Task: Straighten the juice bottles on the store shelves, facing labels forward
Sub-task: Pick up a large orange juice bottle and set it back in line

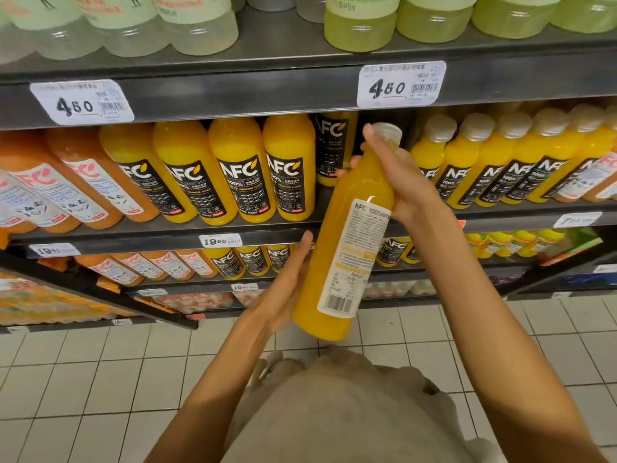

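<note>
You hold a large orange juice bottle [347, 235] out in front of the shelves, off the shelf and tilted, its cap [387, 133] leaning up and to the right, its base down toward your body. The white back label [354, 259] with the barcode faces you, so the black NFC front is turned away toward the shelving.

Your right hand [397, 182] grips the bottle at its neck and shoulder, fingers curled round the far side and the thumb lying up along the neck just below the cap. Your left hand [290, 282] lies flat against the bottle's lower left side, fingers straight and together, palm touching the plastic, supporting rather than clasping it.

Behind the bottle, the middle shelf [253, 228] carries a row of matching NFC orange juice bottles [240, 172] to the left, black labels facing forward. Directly behind the cap there is a gap in that row, with one more bottle [334, 145] standing farther back. Right of your right hand stands a row of smaller NFC bottles [494, 162] with white caps. At the far left are paler orange bottles with white labels [76, 185].

The upper shelf holds pale green drinks [360, 25] above two price tags reading 4.50 [400, 83]. A lower shelf [350, 282] repeats the NFC bottles, and white floor tiles [100, 379] lie below.
</note>
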Motion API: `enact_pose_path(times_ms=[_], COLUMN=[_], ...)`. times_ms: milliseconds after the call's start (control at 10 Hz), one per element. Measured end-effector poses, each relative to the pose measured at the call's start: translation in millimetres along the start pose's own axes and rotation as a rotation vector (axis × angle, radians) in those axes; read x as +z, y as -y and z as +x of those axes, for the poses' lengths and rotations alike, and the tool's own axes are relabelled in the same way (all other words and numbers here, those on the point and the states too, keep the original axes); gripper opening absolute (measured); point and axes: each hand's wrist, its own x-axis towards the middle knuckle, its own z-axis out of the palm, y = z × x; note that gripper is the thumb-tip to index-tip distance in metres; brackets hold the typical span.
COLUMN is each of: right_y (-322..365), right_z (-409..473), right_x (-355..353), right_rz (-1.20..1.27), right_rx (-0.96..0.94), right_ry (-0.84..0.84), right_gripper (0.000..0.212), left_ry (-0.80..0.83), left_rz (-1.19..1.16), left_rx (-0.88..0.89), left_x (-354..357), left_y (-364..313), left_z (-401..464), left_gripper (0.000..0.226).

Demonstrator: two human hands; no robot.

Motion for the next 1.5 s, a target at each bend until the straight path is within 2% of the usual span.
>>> enact_pose_path(times_ms=[100,200,300,400,500,600,700,800,900,1000,1100,1200,1300,1400,1500], right_y=[-1,2,-6,-17,-9,6,10,12,6,-6,-8,-2,-1,0,3], right_z=[7,9,5,-1,-1,0,2,3,-2,-7,-3,-1,1,1,3], right_x=[-1,-9,-14,-4,3,3,8,6,-4,0,9,8,4,4,2], right_rz=[-0.070,-0.035,0.072,0.341,0.282,0.044,-0.076,-0.050,-0.031,0.126,0.196,0.040,-0.147,-0.251,-0.315], right_rx=[0.069,0.189,0.193,0.164,0.129,0.083,0.035,0.094,0.144,0.099,0.029,-0.036,-0.147,-0.240,-0.293], right_ry=[-0.085,-0.015,0.053,0.165,0.137,0.015,-0.123,-0.140,-0.022,0.080,0.062,-0.028,-0.088,-0.051,-0.006], right_gripper=[0.041,0.047,0.044,0.044,0.040,0.030,0.022,0.022,0.034,0.043,0.037,0.032,0.029,0.027,0.028], left_ry=[0.014,0.044,0.244,0.455,0.437,0.124,-0.069,-0.007,0.290,0.556,0.596,0.172,0.020,-0.109,-0.146], left_rz=[0.030,-0.096,-0.428,-0.669,-0.690,-0.229,0.064,-0.020,-0.344,-0.587,-0.599,-0.233,0.198,0.611,0.714], left_rx=[0.016,0.010,-0.116,-0.275,-0.243,-0.036,0.038,0.064,-0.130,-0.264,-0.256,-0.088,0.027,0.073,0.101], left_x=[10,15,18,20,16,4,7,6,5,12,16,3,2,8,1], left_y=[-3,-1,-6,-3,0,-9,-18,-12,-10,-3,0,-5,-10,-9,-10], left_z=[-5,-6,-6,-7,-10,-10,-7,-1,1,4,7,7,6,19,42], left_gripper=[0.060,0.069,0.061,0.077,0.072,0.060,0.073,0.078,0.073,0.078,0.079,0.097,0.086,0.053,0.064])
